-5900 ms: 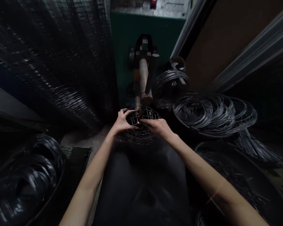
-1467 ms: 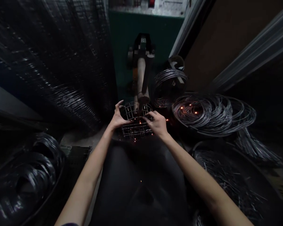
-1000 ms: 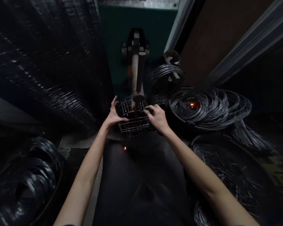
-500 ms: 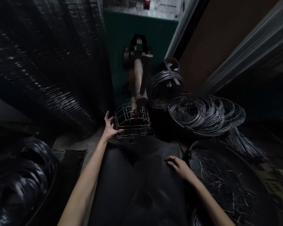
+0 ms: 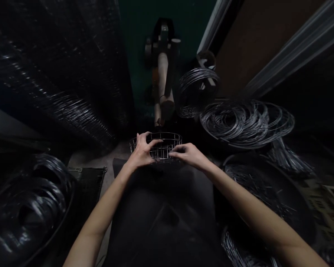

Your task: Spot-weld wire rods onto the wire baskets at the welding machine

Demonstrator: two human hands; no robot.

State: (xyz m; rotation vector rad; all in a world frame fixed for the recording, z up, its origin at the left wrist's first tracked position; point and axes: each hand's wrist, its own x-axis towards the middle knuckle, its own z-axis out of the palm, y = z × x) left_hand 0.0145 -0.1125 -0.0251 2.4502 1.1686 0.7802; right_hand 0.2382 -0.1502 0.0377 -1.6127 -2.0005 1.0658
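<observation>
A round wire basket [image 5: 167, 141] sits just below the tip of a spot welder arm [image 5: 163, 87]. My left hand [image 5: 142, 151] grips the basket's near left rim with its fingers curled over the wires. My right hand [image 5: 189, 155] pinches the near right side of the basket. Both forearms reach forward over a dark apron [image 5: 164, 211] on my lap. The basket is clear of the welder's tip, a little below and in front of it.
Loose wire rings [image 5: 246, 122] are heaped to the right, with a smaller coil [image 5: 196, 89] behind them. A tray of short wire pieces [image 5: 267, 193] lies at lower right. Stacked dark wire coils [image 5: 28, 207] fill the lower left, and wire mesh rolls [image 5: 58, 74] the upper left.
My right hand has come back from my lap onto the basket. The basket has come off the welder arm, down and toward me. The sparks have stopped.
</observation>
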